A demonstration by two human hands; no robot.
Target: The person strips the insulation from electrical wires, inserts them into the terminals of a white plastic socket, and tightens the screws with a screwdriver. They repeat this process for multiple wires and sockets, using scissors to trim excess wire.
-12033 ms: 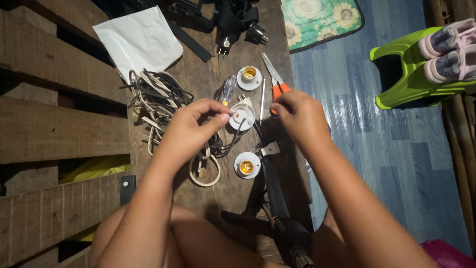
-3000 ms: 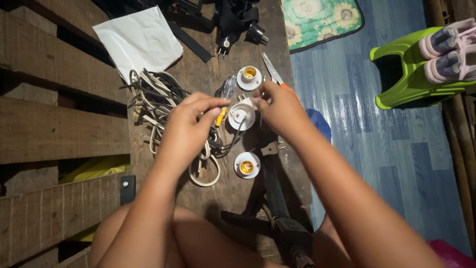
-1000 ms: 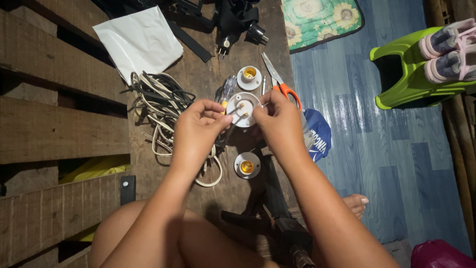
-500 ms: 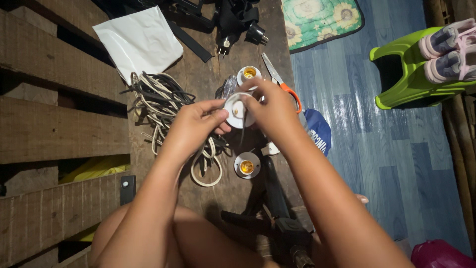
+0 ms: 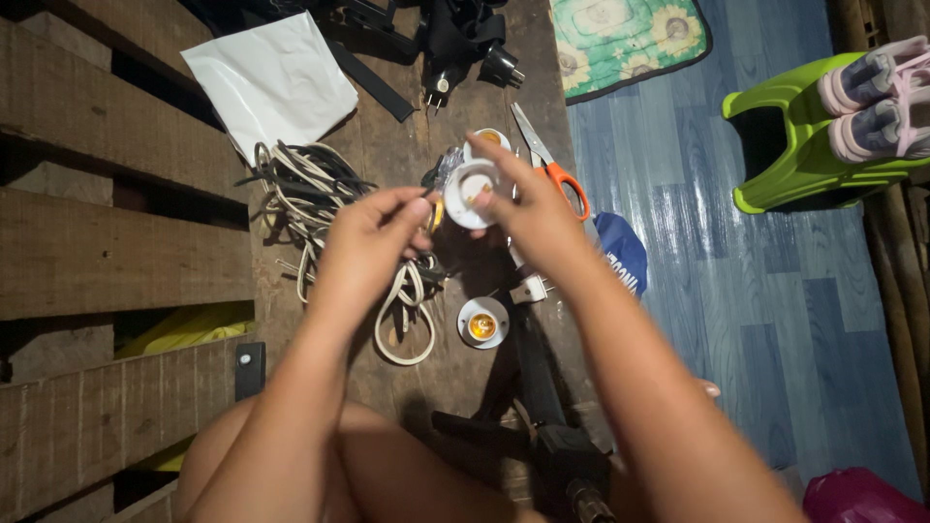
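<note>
My right hand (image 5: 528, 208) holds a round white lamp socket (image 5: 469, 184) up above the wooden boards, its open face turned toward me. My left hand (image 5: 373, 242) pinches a small yellow-handled tool (image 5: 435, 209) at the socket's left edge. Below them a second white socket (image 5: 482, 323) with a brass centre lies on the wood. A third socket (image 5: 487, 141) is partly hidden behind the held one. A bundle of pale and dark electrical cable (image 5: 320, 208) lies to the left, looping under my left hand.
Orange-handled scissors (image 5: 550, 165) lie right of the sockets. A white plastic sheet (image 5: 274, 82) and black plugs (image 5: 465, 53) sit at the top. A white plug (image 5: 531, 288), a blue bag (image 5: 622, 257), a green stool (image 5: 804, 145) holding shoes and a black stand (image 5: 542, 407) are nearby.
Both hands have lifted the socket slightly upward and away from me, turning its open face more toward the camera. The other items lie unmoved.
</note>
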